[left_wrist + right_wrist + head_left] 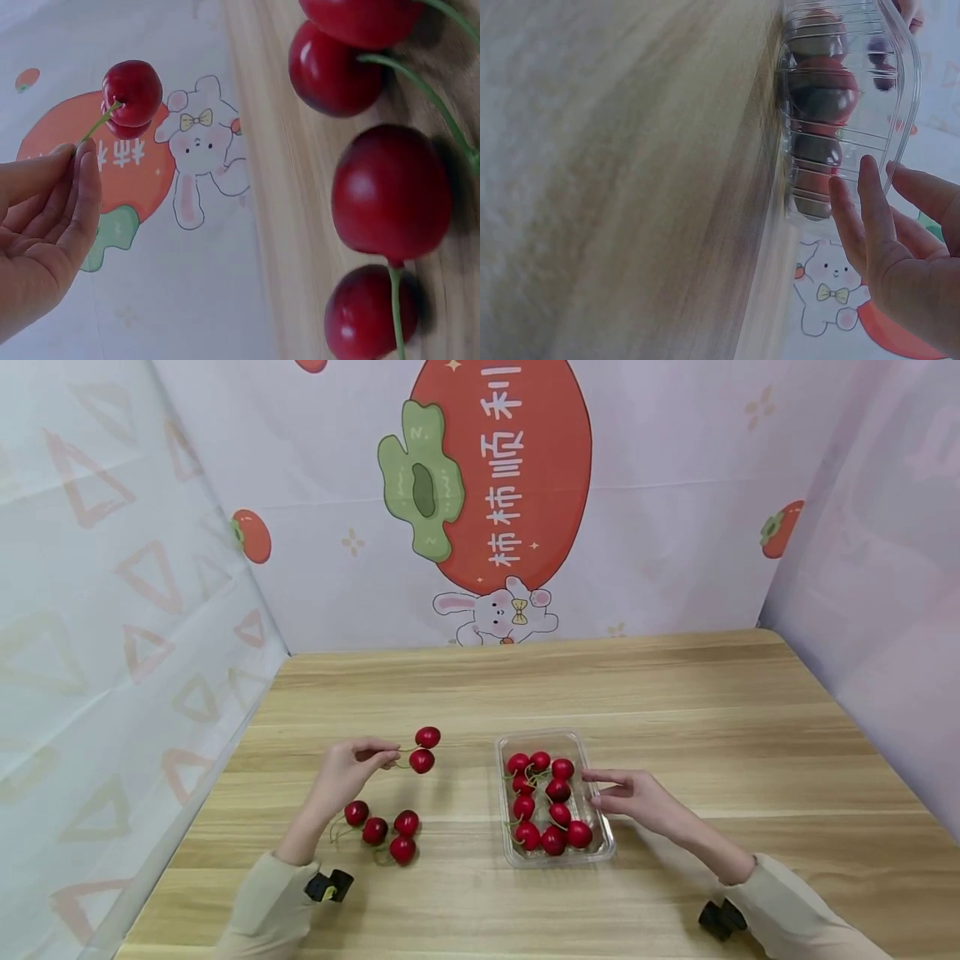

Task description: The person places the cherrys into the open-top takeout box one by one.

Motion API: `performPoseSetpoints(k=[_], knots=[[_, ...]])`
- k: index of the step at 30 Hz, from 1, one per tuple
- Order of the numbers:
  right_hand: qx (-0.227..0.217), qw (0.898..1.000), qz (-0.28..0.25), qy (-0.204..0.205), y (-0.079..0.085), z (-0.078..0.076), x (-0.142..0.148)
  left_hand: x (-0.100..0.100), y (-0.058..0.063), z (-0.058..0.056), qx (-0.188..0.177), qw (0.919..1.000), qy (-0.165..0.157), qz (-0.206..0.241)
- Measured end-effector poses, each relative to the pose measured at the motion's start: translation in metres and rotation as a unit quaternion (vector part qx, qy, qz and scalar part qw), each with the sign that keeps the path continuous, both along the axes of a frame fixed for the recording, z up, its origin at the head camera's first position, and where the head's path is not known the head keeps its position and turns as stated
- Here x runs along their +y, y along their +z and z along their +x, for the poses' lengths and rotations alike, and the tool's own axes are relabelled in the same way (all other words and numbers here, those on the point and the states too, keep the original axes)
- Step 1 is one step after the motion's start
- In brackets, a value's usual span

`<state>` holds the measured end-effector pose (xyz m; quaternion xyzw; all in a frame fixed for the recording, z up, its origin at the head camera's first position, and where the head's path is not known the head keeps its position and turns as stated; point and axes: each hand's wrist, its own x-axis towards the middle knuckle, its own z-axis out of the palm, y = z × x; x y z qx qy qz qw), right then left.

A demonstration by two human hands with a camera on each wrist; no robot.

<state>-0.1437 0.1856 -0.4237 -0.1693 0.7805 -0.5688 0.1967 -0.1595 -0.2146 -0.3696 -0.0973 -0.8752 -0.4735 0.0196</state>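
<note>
In the head view, my left hand (339,781) pinches thin green stems between thumb and fingertips, and two red cherries (422,762) dangle from them above the table. The left wrist view shows the pinched stem (99,122), one cherry (133,91) partly covering the other. A clear plastic box (517,862) with several cherries (553,840) in it stands to the right. My right hand (637,797) is at the box's right side, fingers extended, fingertips right at the rim and outer wall; the right wrist view shows these fingers (875,202) straight and spread.
Several loose cherries (375,831) with stems lie on the wooden table (675,693) below my left hand. A printed cloth (322,460) hangs behind the table, with pale cloths at both sides. Small black devices (330,886) sit at the sleeves.
</note>
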Motion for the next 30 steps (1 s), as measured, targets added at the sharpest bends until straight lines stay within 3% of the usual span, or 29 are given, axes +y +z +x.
performPoseSetpoints(k=[14, 18, 30], knots=[[0.000, 1.000, 0.002, -0.003, 0.000, 0.000, 0.000, 0.043, 0.008, 0.001, -0.040, 0.9949, -0.042, 0.083], [-0.001, 1.000, 0.000, -0.003, -0.001, -0.001, 0.000, 0.054, 0.009, 0.001, -0.053, 0.9941, -0.045, 0.083], [0.002, 1.000, 0.000, -0.004, -0.002, 0.000, 0.000, 0.083, 0.005, 0.006, -0.065, 0.9907, -0.104, 0.060]])
